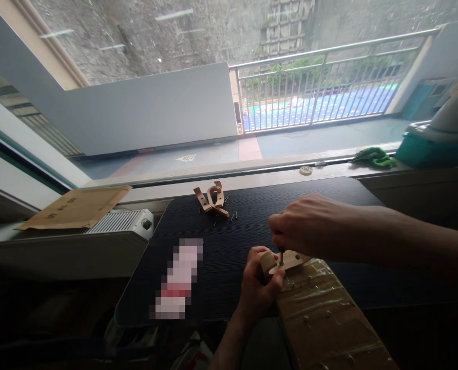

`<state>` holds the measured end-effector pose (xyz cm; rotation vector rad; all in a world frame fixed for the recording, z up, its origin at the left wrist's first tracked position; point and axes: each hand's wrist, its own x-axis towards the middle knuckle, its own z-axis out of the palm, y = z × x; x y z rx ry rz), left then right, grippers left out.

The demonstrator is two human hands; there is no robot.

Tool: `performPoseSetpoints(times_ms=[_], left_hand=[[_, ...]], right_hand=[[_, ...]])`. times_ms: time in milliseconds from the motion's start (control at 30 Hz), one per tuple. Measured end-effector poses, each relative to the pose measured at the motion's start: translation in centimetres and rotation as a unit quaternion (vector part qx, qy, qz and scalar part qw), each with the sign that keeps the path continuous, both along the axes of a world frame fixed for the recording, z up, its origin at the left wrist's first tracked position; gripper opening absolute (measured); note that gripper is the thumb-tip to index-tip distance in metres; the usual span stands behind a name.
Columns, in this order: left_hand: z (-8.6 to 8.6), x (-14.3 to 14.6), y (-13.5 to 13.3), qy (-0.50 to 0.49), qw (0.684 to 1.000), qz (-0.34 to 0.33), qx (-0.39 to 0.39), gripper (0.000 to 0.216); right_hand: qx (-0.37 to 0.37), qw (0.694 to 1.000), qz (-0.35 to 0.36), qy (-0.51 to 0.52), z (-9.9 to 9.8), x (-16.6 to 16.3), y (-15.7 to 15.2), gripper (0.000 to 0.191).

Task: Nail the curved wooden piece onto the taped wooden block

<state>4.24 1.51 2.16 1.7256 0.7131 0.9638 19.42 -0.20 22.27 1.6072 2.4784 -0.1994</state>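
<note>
Table [221, 252] behind grip: left hand [255, 282] grasps wooden piece [289, 261], apparently steadying it beneath screwdriver [282, 256] clenched in right hand [309, 226].

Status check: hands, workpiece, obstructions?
Right hand gripping screwdriver. Left hand steadying wooden piece on taped cardboard box. Loose screws on black table, clear of hands.

Your right hand [304, 223] was bare, knuckles rounded. Your right forearm [398, 231] was bare too, smooth in outline, narrow near wrist, thickening toward elbow end, underside deep in shadow. Your left hand [258, 285] was likewise bare, slim-fingered, thumb short and rounded at tip. Your left forearm [232, 334] showed bare and slender.
</note>
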Motion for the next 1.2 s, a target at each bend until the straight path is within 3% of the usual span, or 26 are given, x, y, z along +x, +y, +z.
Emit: performPoseSetpoints(times_ms=[200,333,567,733,967,1200], left_hand=[[0.0,0.0,0.1,0.01,1.0,-0.012,-0.004,0.018],[-0.1,0.0,0.1,0.011,1.0,-0.011,-0.007,0.016],[0.3,0.0,0.1,0.01,1.0,-0.007,-0.009,0.018],[0.4,0.0,0.0,0.011,1.0,-0.013,-0.012,0.016],[0.0,0.0,0.0,0.006,1.0,-0.008,-0.001,0.018],[0.1,0.0,0.0,0.0,1.0,-0.003,-0.007,0.018]], right_hand=[[-0.024,0.999,0.039,0.006,1.2,0.0,-0.3,0.007],[-0.053,0.997,0.048,0.017,1.0,-0.2,-0.3,0.012],[-0.03,0.997,0.059,0.034,0.0,0.3,-0.5,0.015],[-0.009,0.999,0.025,0.025,0.2,0.0,-0.5,0.024],[-0.04,0.998,0.041,-0.002,1.4,-0.1,-0.6,0.008],[-0.045,0.998,0.045,0.011,0.5,0.4,-0.4,0.01]])
